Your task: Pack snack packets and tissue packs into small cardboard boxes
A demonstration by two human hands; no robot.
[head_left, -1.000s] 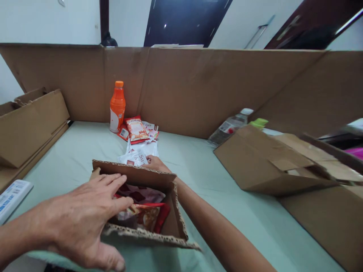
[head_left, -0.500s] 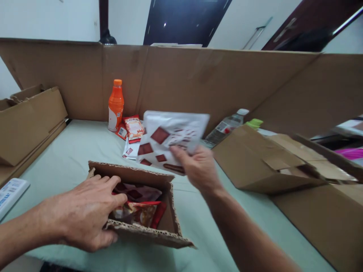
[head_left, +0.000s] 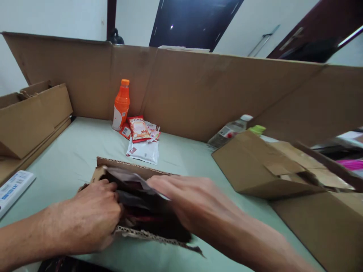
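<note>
A small open cardboard box (head_left: 130, 164) sits on the pale green table (head_left: 85, 147) in front of me, with snack packets inside. My left hand (head_left: 90, 215) grips the box's near left rim, fingers curled over the edge. My right hand (head_left: 187, 204) reaches down into the box and presses a white packet with dark red squares (head_left: 127, 181) into it; its fingers are partly blurred by motion. Farther back lie a white packet (head_left: 143, 151) and red-orange snack packets (head_left: 138, 128) beside an upright orange bottle (head_left: 121, 104).
A tall cardboard wall (head_left: 198, 94) rings the back of the table. Flattened and folded boxes lie at right (head_left: 261, 166) and at left (head_left: 28, 117). A clear bottle (head_left: 229, 130) lies by the right box. A white remote-like item (head_left: 13, 187) rests at the left edge.
My right hand picked up the white packet from the pile behind the box, lifted it, and has now brought it down into the box. My left hand stayed on the box rim.
</note>
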